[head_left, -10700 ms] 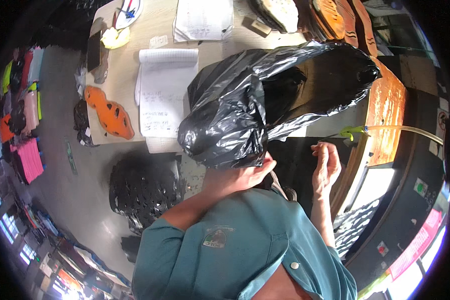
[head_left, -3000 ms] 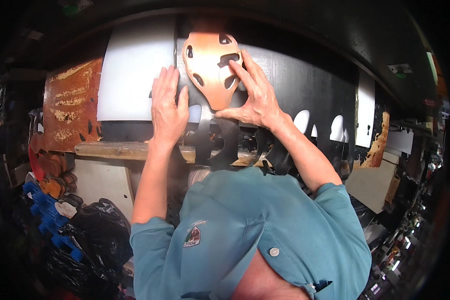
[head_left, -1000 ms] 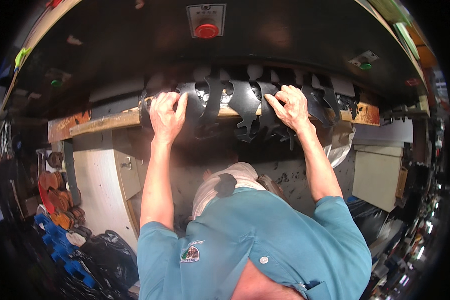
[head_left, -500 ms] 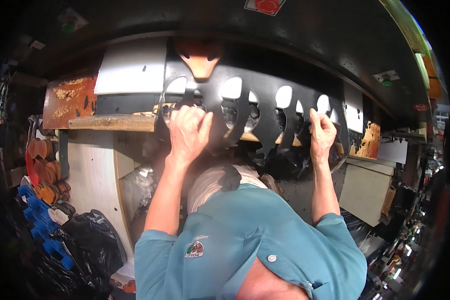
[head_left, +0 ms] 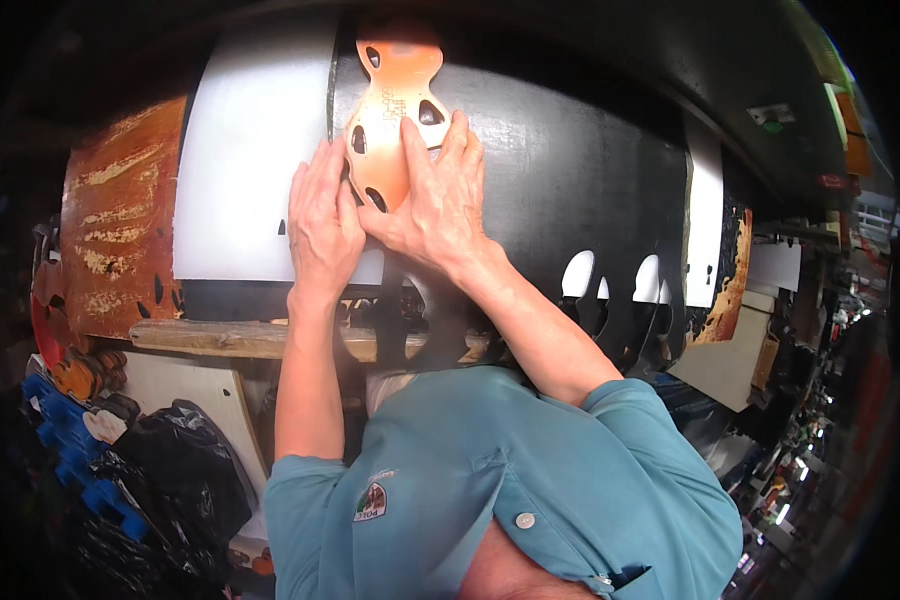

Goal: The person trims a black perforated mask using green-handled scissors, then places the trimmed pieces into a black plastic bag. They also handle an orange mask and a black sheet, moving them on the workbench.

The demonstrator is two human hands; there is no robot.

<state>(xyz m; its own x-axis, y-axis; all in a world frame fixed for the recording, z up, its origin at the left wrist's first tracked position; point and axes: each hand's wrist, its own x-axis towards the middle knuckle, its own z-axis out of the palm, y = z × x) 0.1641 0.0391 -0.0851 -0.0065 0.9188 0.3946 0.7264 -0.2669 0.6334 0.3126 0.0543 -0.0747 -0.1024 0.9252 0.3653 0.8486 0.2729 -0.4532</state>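
Note:
An orange cutting die (head_left: 395, 95), wavy-edged and pierced by several dark holes, lies on a black sheet (head_left: 560, 190). My left hand (head_left: 325, 220) rests along its left edge near the lower end, fingers stretched and close together. Across its lower right side lies my right hand (head_left: 440, 205), its fingers spread and partly on the surface. The two hands nearly meet below the die, where they hide part of the sheet. Rounded cut-outs (head_left: 578, 275) run along the sheet's near edge, with narrow black strips between them.
A white board (head_left: 250, 160) and a worn brown board (head_left: 120, 240) lie to the left. A wooden bar (head_left: 210, 338) runs along the near edge. Dark machinery with a green button (head_left: 773, 118) overhangs the far side. Blue crates (head_left: 80, 450) and a black plastic bag (head_left: 185, 470) stand low left.
Both hands have moved from the sheet's near edge to the die, the right one swinging far left. The sheet, boards and die show further under the machinery.

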